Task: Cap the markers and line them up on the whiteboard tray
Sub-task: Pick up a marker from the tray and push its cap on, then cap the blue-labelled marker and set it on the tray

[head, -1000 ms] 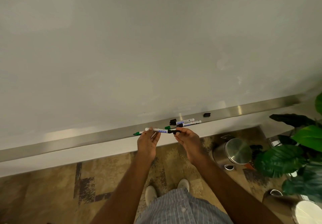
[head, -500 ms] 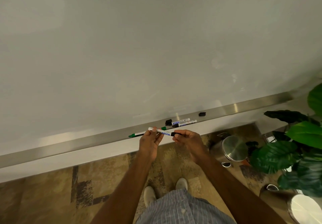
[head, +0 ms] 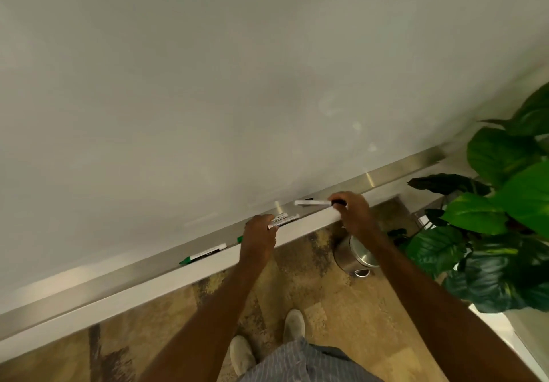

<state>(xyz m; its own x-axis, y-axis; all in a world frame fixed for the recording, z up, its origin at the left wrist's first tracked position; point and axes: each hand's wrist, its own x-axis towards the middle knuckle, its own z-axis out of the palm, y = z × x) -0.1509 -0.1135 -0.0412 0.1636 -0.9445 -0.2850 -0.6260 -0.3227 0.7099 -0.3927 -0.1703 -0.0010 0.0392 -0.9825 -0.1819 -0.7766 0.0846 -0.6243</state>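
Two hands work at the whiteboard tray [head: 395, 170], where markers lie.

On the tray lies a green marker [head: 203, 254], and two markers [head: 283, 220] lie by the left hand [head: 259, 237], whose fingers touch them; I cannot tell if it grips. The right hand [head: 352, 207] is closed around the black end of a white marker [head: 313, 202], over the tray. One second ago both hands held this marker together.

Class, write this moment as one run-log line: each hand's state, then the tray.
right hand: holds black-capped marker | left hand: on two markers | tray: green marker lying
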